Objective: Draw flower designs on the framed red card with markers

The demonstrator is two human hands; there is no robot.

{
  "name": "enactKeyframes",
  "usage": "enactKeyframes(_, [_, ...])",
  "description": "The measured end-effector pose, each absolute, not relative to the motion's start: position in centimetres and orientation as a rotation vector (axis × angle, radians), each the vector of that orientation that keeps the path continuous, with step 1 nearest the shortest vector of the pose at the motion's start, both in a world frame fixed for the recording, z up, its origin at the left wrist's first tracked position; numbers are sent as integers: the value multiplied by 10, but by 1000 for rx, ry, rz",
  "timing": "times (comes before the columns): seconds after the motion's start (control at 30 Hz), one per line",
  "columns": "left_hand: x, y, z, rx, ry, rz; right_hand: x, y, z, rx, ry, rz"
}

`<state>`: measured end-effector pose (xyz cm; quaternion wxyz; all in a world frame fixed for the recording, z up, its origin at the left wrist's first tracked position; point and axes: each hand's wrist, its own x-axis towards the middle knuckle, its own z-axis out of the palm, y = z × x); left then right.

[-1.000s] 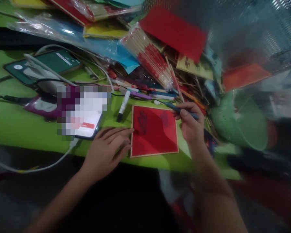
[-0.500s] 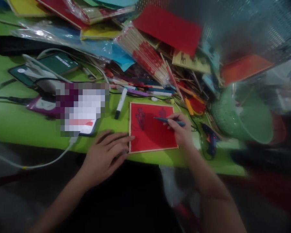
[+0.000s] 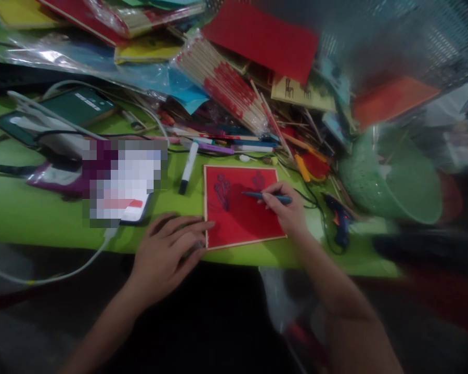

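A square red card point(image 3: 237, 223) with a pale wooden border lies flat on the green table. Dark flower-like drawings mark its upper left and upper right. My right hand point(image 3: 286, 210) grips a dark blue pen point(image 3: 273, 197), its tip pointing left over the upper middle of the card; whether the tip touches cannot be made out. Fingers stretched out, my left hand point(image 3: 171, 249) rests at the card's lower left edge, fingertips on the border. A white marker with a black end point(image 3: 188, 169) lies just left of the card.
Left of my hands lies a lit phone point(image 3: 134, 208), blurred out, with a white cable. A glue gun point(image 3: 339, 223) and a green bowl point(image 3: 393, 182) are at the right. Behind, bundled sticks point(image 3: 222, 78), coloured sheets, pens and an orange-handled tool point(image 3: 302, 168) crowd the table.
The view has shifted slightly, so most things sit a little further left. My right hand still holds the pen over nearly the same spot; my left hand stays at the card's edge.
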<state>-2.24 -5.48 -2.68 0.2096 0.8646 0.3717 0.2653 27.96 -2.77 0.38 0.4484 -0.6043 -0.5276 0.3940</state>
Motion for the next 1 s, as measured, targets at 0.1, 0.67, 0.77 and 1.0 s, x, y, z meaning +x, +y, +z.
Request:
enactKeyframes(0.1, [-22,-54,-26,2397,1053,736,279,-28,4,-1478,-1304,969])
enactKeyframes(0.67, [-21,-54,-26,2386,1063,749,278,-28,3,-1510,-1356,956])
enactKeyframes(0.77, [-20,-54,-26,2382,1068,753,278,-28,4,-1505,-1370,967])
enactKeyframes(1.0, [-19,-54,-23,2384,1070,747,278,-29,6,-1494,-1423,972])
